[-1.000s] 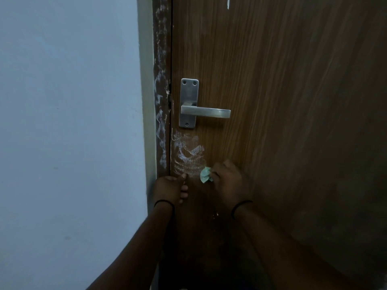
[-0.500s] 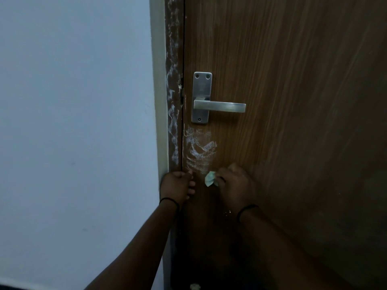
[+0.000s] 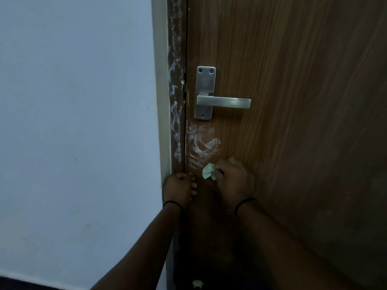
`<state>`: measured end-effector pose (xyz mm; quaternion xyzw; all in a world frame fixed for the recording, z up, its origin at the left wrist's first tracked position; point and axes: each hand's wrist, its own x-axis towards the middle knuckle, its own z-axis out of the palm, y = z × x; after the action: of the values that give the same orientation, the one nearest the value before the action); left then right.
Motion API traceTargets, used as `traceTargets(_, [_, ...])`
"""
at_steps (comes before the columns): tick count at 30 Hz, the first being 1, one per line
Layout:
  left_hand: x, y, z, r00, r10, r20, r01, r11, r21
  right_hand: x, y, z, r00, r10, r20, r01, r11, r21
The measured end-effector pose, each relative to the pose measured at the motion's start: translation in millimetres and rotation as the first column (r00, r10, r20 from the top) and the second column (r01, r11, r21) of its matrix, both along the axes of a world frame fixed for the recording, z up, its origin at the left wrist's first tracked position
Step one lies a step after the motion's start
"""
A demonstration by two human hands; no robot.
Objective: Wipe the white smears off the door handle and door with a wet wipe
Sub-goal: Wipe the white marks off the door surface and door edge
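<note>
Smears (image 3: 202, 146) sit by the door's (image 3: 293, 101) left edge under the handle (image 3: 224, 102), so my right hand (image 3: 234, 180) pinches the wipe (image 3: 208, 174) just below them while my left hand (image 3: 179, 188), curled and empty, braces that edge.

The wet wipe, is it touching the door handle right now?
No, the wet wipe sits in the right hand well below the door handle.

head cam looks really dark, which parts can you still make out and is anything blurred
Head view: dim overall, darkest at the lower right of the door; the white smears, metal door handle and wet wipe in the right hand read clearly; no strong motion blur; door frame bends from wide-angle distortion.
</note>
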<state>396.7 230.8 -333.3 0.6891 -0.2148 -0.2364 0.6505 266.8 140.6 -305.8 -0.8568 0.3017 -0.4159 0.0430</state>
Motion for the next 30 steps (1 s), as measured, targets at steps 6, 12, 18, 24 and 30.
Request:
traceTargets(6, [-3.8, 0.9, -6.0, 1.000, -0.018, -0.005, 0.018, 1.000, 0.010, 27.4, 15.2, 15.4, 0.995, 0.101, -0.020, -0.102, 0.991, -0.085])
traceTargets(12, [0.4, 2.2, -9.3, 0.998, 0.009, -0.059, -0.008, 1.000, 0.015, 12.8, 12.8, 3.9, 0.984, 0.138, -0.113, -0.151, 0.981, -0.123])
traceTargets(18, [-2.9, -1.2, -4.2, 0.999, -0.017, -0.035, 0.018, 1.000, 0.012, 34.5, 21.1, 22.8, 0.983, 0.182, -0.021, -0.184, 0.974, -0.132])
traceTargets(24, [0.0, 2.7, -8.2, 0.994, 0.004, -0.110, -0.005, 1.000, -0.002, 31.3, 18.9, 2.5, 0.963, 0.223, -0.150, -0.235, 0.970, -0.068])
traceTargets(30, [-2.8, -2.2, -8.0, 0.994, -0.014, -0.106, 0.015, 1.000, 0.006, 36.8, 22.8, 22.2, 0.980, 0.189, -0.059, -0.197, 0.964, -0.180])
